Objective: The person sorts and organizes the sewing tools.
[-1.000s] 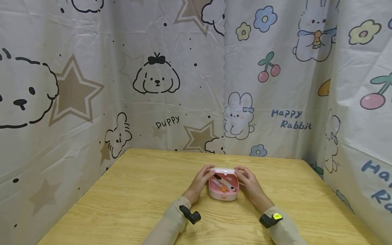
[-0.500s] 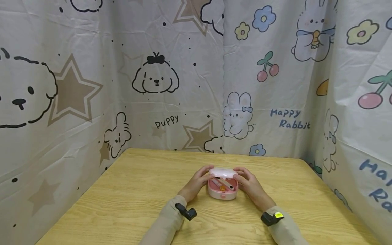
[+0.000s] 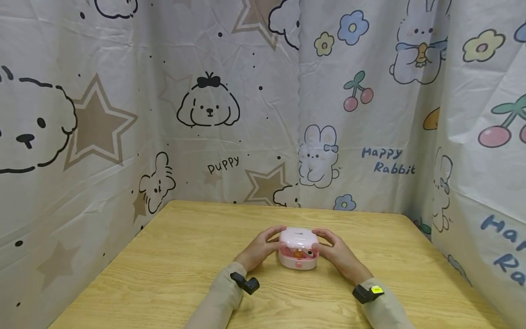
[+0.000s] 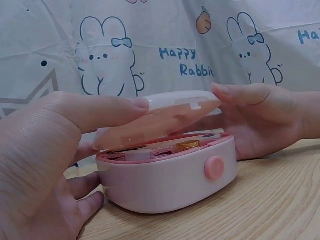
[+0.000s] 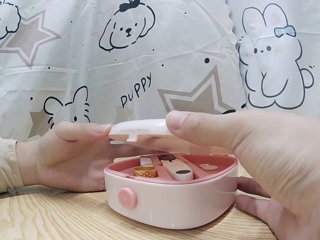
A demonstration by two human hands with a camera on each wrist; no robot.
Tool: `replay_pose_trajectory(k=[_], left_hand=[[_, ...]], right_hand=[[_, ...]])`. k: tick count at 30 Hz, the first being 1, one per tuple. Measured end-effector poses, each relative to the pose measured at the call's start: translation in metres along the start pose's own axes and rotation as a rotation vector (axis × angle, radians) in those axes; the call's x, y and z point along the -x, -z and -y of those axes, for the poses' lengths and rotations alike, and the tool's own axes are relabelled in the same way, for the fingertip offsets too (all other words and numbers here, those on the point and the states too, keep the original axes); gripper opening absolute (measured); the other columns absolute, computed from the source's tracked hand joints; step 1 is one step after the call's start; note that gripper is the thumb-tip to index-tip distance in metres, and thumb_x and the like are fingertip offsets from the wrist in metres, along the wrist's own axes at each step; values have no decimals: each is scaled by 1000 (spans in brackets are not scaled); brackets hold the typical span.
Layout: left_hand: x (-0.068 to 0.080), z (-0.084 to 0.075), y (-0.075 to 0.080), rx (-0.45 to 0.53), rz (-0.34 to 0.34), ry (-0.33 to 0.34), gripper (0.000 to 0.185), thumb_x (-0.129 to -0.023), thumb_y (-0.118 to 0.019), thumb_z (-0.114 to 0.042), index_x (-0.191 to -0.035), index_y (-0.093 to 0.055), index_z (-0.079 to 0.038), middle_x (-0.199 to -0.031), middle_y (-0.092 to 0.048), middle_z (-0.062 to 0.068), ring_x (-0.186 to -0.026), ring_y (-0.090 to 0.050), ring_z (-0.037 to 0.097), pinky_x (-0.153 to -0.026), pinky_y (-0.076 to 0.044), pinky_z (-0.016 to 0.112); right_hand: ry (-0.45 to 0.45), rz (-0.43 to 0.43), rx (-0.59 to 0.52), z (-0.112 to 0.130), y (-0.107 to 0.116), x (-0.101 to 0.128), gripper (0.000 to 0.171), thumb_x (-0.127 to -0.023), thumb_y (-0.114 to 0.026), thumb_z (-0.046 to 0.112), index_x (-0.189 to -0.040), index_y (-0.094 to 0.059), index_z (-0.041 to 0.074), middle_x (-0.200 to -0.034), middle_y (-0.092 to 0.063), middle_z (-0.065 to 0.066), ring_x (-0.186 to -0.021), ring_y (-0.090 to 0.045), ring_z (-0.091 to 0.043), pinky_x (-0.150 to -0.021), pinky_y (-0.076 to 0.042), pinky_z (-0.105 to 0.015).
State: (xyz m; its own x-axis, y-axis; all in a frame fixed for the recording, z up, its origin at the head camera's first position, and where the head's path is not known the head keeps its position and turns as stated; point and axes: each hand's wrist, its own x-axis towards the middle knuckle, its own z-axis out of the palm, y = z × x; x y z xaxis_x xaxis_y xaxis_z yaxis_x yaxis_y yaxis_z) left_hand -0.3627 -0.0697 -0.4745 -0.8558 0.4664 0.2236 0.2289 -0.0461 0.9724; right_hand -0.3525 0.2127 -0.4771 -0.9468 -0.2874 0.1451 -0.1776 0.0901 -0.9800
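A small pale pink storage box (image 3: 289, 262) stands on the table, its white-topped lid (image 3: 298, 237) partly lowered and a gap left at the front. My left hand (image 3: 259, 251) holds it from the left, thumb on the lid's edge and other fingers by the box's side. On the opposite side my right hand (image 3: 338, 257) grips it likewise, its thumb on the lid. A round pink button (image 5: 128, 197) is on the front wall. Inside lie a white stick with a dark oval end (image 5: 181, 173) and a gold-orange dotted band (image 5: 145, 172). The lid hides some contents.
The wooden table (image 3: 197, 242) spreads around the box on every side. Pale curtains (image 3: 197, 146) printed with puppies, rabbits and stars hang behind it and along both sides. Each sleeve carries a black strapped camera (image 3: 245, 283).
The lid has swung down toward the front, from raised to partly lowered, covering more of the contents. Both hands have moved with it, and the box has stayed nearly in place.
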Motion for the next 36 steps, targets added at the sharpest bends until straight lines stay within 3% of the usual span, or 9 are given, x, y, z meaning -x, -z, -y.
replay_pose_trajectory(k=[8,18,29,36], left_hand=[[2,-1,4,-28,35,-4,60,-102,-67,-12,-155,-43,0,-162,-37,15,-147,-33,42,-116,-33,50],[2,2,5,-23,46,23,63,-98,-73,-11,-155,-46,-7,-161,-39,10,-148,-33,37,-117,-31,50],[1,3,6,8,78,12,65,-97,-72,-3,-155,-44,-3,-163,-35,14,-150,-29,37,-117,-31,49],[1,4,5,18,87,4,64,-97,-71,-1,-155,-43,-1,-163,-34,18,-150,-29,38,-118,-30,50]], right_hand=[[7,33,5,0,1,1,60,-97,-76,19,-149,-49,5,-163,-31,-19,-141,-42,-43,-111,-41,-48],[-1,69,14,1,2,3,64,-95,-78,16,-150,-47,6,-163,-30,-18,-143,-40,-43,-114,-35,-53],[-11,97,31,3,2,4,66,-92,-80,14,-150,-47,7,-166,-24,-18,-146,-32,-46,-118,-21,-62],[-18,100,29,4,2,5,70,-91,-81,14,-151,-46,5,-167,-22,-20,-147,-30,-47,-118,-21,-62]])
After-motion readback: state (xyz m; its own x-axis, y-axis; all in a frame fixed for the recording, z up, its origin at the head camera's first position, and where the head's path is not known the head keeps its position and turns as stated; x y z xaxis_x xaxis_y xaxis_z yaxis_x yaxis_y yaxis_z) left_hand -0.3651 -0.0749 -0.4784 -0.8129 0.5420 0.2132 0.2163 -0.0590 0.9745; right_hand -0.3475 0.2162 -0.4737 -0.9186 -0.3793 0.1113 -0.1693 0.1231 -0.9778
